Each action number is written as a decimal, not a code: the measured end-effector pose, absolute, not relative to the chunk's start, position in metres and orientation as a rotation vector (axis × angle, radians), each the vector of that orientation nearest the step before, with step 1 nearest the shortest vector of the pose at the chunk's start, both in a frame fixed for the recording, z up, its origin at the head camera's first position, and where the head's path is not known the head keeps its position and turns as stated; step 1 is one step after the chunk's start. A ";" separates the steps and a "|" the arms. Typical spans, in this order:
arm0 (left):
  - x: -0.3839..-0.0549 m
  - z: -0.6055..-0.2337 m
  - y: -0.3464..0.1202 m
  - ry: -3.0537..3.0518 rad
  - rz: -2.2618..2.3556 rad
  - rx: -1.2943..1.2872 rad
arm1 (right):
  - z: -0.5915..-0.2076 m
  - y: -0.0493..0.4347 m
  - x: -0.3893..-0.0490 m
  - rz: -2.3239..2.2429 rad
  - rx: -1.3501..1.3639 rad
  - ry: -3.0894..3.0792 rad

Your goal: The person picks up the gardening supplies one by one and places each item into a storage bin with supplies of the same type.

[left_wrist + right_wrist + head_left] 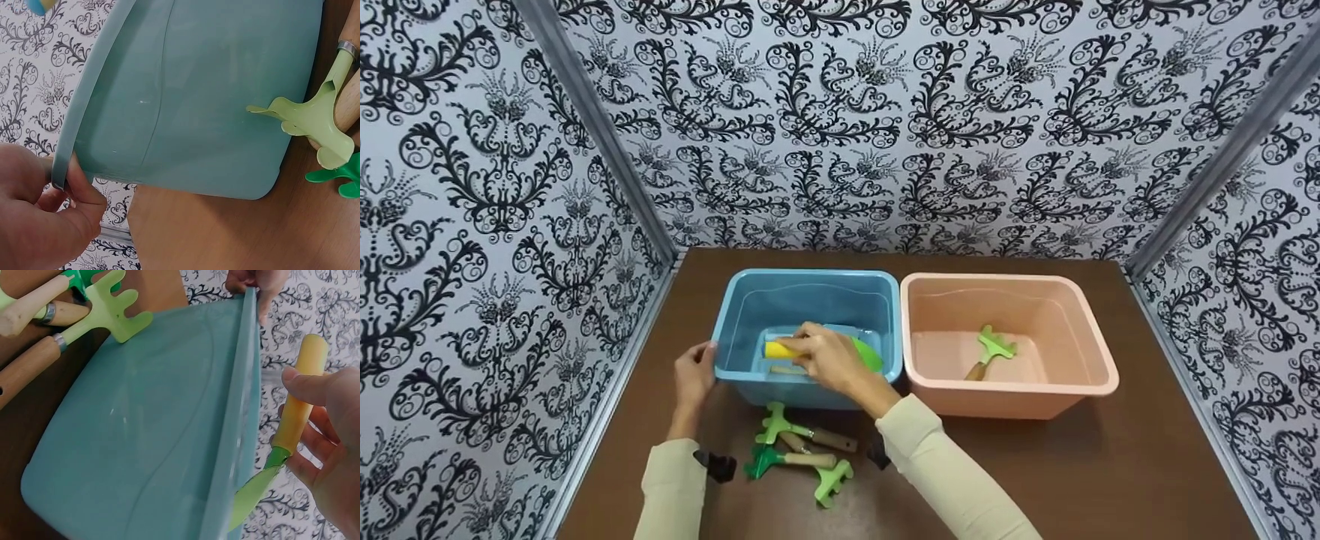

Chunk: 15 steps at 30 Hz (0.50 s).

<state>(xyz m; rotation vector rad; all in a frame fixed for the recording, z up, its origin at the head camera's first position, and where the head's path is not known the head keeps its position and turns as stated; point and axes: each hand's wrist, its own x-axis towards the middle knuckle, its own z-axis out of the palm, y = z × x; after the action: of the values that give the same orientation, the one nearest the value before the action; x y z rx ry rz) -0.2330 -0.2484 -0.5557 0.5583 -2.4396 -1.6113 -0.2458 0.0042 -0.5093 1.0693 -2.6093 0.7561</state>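
Note:
My right hand (831, 360) holds a small hand trowel (301, 388) by its yellow handle, over the blue tub (810, 390). The trowel's green blade (868, 354) points to the right in the head view; the right wrist view shows it partly hidden behind the tub's rim. With thumb and fingers, my left hand (50, 208) pinches the tub's rim at its near left corner. Inside the tub, a pale wooden handle (786, 370) shows below the trowel. Several garden hand rakes lie in front of the tub, among them a light green one (775, 426) and a dark green one (765, 460).
A peach tub (1012, 388) stands beside the blue one on the right, with a light green hand rake (996, 345) lying in it. Both tubs are on a brown table (1155, 465). Patterned walls (840, 135) enclose it at the back and sides.

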 end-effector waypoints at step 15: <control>-0.234 -0.556 -0.245 -2.426 -1.553 0.522 | -0.523 0.012 -0.253 0.807 1.066 -2.657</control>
<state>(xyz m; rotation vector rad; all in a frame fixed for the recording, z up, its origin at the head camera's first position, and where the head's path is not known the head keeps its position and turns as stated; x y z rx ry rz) -0.2342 -0.2452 -0.5559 0.5224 -2.4263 -1.5528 -0.2528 0.0122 -0.5231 1.0659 -2.6572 0.8075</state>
